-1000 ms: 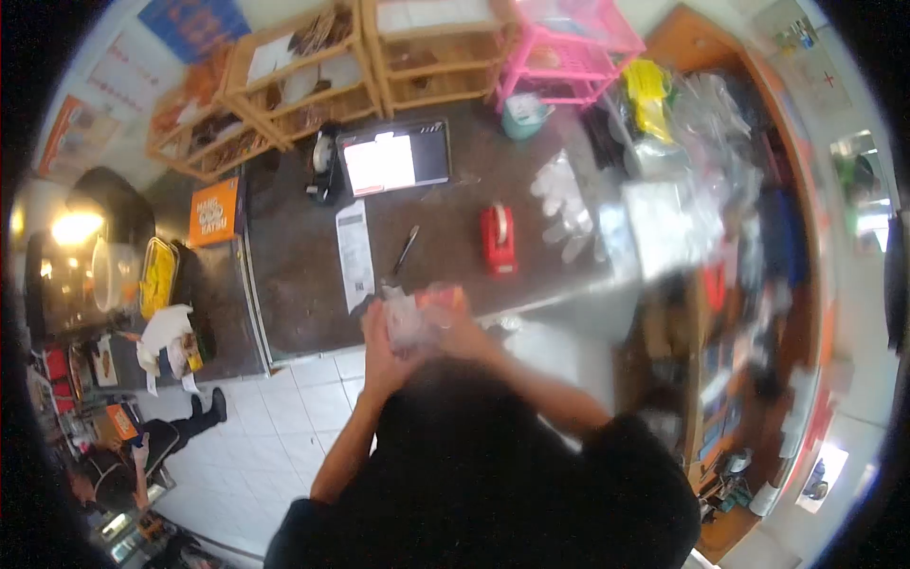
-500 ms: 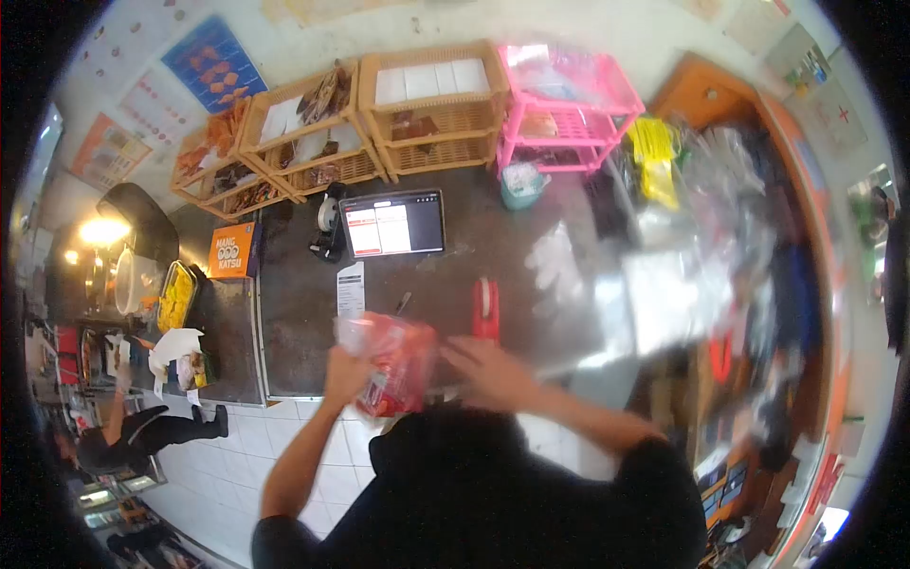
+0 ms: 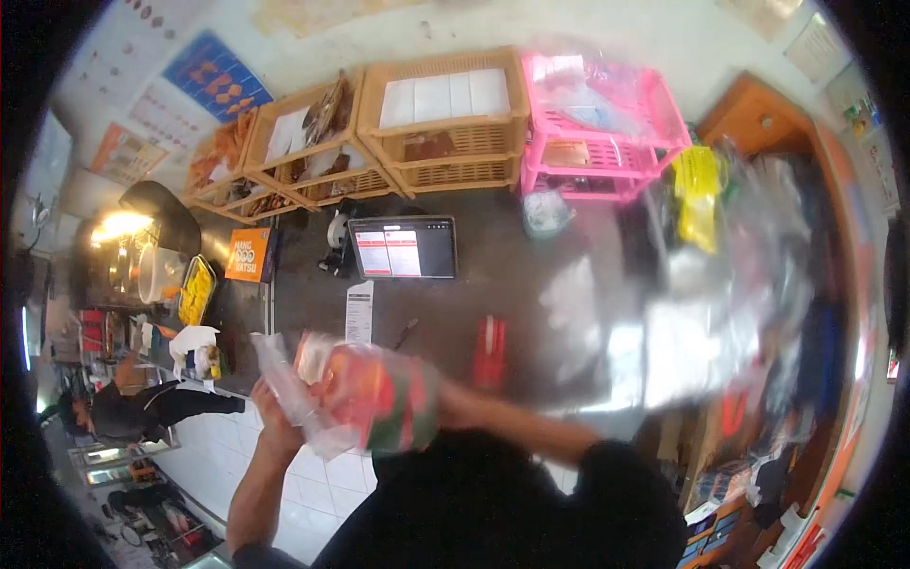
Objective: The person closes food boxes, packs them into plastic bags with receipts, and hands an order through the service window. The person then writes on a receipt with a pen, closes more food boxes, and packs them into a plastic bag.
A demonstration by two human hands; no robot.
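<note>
Over the counter's front edge I hold a clear plastic bag [image 3: 365, 394], smeared by motion, with red packaging and a green patch showing through it. My left hand [image 3: 275, 417] grips the bag's whitish gathered end on the left. At the bag's right side is my right hand [image 3: 455, 406]; its fingers are blurred and partly hidden behind the bag. A printed receipt [image 3: 359, 313] lies on the counter just beyond the bag, with a dark pen [image 3: 407, 332] beside it. Right of those lies a red tool [image 3: 490, 353], possibly a stapler or tape dispenser.
A tablet [image 3: 404, 248] stands farther back, near an orange box [image 3: 249, 254]. Tan tiered baskets [image 3: 441, 133] and a pink rack [image 3: 607, 147] line the wall. A teal cup [image 3: 547, 216] stands before the rack. Plastic bags [image 3: 701, 351] crowd the right. A person [image 3: 142, 408] is at far left.
The bag has swung left and turned, its whitish end now pointing left. My left hand moved left and down with it. My right hand, formerly apart from the bag, is now against its right side.
</note>
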